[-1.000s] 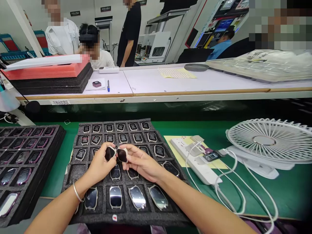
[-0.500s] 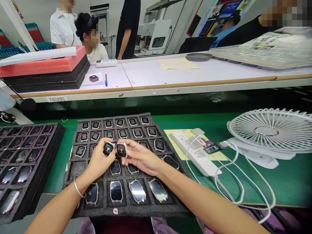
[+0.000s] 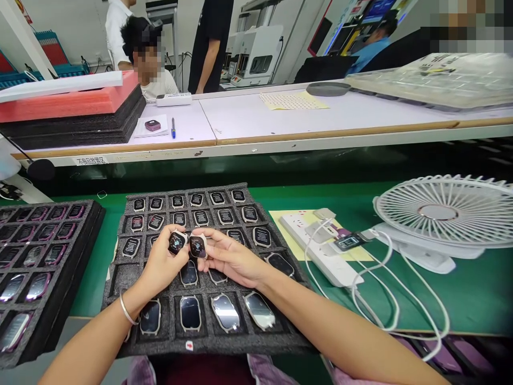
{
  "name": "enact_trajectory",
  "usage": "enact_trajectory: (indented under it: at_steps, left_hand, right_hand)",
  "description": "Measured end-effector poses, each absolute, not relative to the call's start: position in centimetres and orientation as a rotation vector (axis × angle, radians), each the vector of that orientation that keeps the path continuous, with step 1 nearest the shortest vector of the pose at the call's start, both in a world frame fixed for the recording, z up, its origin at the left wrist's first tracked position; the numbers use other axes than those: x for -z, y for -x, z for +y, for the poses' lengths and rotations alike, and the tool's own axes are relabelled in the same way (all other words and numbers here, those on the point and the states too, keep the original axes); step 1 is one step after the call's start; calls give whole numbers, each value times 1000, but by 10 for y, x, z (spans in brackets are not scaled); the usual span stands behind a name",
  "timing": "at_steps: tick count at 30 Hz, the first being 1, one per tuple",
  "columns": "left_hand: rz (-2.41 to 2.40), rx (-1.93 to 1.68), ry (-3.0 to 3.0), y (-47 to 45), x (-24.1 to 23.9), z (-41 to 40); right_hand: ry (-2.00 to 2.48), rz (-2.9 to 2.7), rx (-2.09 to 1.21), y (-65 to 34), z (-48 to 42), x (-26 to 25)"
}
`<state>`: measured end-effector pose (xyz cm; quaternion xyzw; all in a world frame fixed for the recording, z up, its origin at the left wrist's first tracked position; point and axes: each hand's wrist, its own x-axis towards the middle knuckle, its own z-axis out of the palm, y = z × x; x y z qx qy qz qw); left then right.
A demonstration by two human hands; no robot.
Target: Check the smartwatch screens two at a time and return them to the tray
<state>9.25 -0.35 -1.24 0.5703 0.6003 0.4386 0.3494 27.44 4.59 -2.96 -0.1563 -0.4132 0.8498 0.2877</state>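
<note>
Two strapless smartwatches with lit dials are held side by side above a dark foam tray (image 3: pixel 178 347). My left hand (image 3: pixel 162 262) is closed on the left smartwatch (image 3: pixel 177 243), pinching it between thumb and fingers. The right smartwatch (image 3: pixel 197 246) is gripped by my right hand (image 3: pixel 232 259), its thumb at the case edge and fingers behind. The tray's compartments hold several more watch cases, such as one with a dark screen (image 3: pixel 190 313) in the near row. Those in the far rows show white text, and my hands hide some of the middle ones.
At left, a second stack of foam trays (image 3: pixel 52 321) holds purple-rimmed watches. A white power strip (image 3: pixel 320 256) with looping cables (image 3: pixel 395 299) and a white fan (image 3: pixel 441 214) occupy the right. Beyond, a raised shelf (image 3: pixel 240 120) carries foam sheets (image 3: pixel 72 115) and a pen (image 3: pixel 173 128); people are behind it.
Both hands keep the two smartwatches in nearly the same place. The view has shifted slightly, and a standing person in white behind the shelf has moved right and turned.
</note>
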Motion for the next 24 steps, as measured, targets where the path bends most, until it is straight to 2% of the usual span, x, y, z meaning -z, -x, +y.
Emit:
enact_trajectory:
  at_steps: [24]
  left_hand:
    - [1524, -1120, -1426, -92, 11, -4]
  right_hand:
    - [396, -1143, -2247, -276, 45, 28]
